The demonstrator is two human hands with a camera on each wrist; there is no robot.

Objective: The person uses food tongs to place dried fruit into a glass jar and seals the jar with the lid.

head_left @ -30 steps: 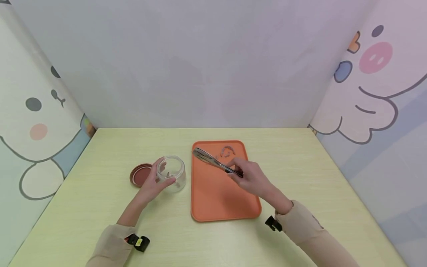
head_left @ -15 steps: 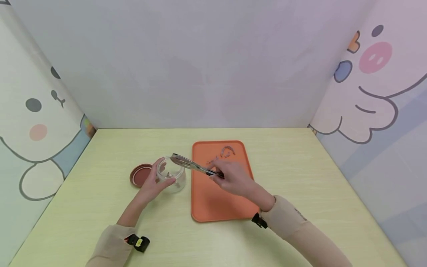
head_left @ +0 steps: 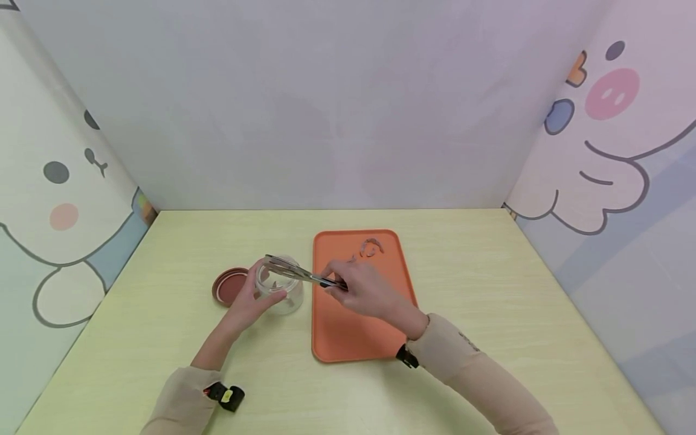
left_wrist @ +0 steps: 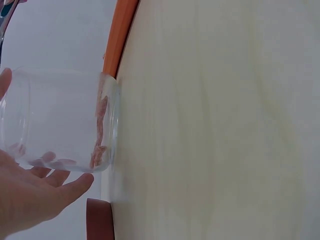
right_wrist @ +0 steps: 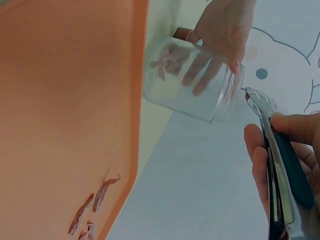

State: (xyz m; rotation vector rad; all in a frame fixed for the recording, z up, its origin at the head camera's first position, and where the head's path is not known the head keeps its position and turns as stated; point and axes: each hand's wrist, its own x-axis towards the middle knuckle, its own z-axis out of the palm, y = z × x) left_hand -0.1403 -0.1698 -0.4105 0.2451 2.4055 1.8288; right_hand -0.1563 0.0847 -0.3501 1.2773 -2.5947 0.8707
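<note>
My left hand (head_left: 246,307) holds a clear jar (head_left: 293,297), thumb and fingers around its side. The jar stands upright on the table, and a few reddish-brown dried strips (left_wrist: 100,130) lie at its bottom. With my right hand (head_left: 361,291) I grip metal tongs (head_left: 298,272) with dark handle parts. Their tips are above the jar's mouth, and a small dark reddish bit (right_wrist: 247,96) shows between them in the right wrist view. Several similar strips (right_wrist: 102,194) lie on the orange tray (head_left: 342,332), at its far end.
A round reddish-brown lid (head_left: 228,287) lies on the table just left of the jar, partly behind my left hand. The tray is to the jar's right, beneath my right hand. The pale wooden table (head_left: 489,290) is bordered by a grey back wall (head_left: 326,121) and cartoon-printed side walls.
My right hand has carried the tongs leftward from above the tray to over the jar's mouth. My left hand and the jar have stayed in place.
</note>
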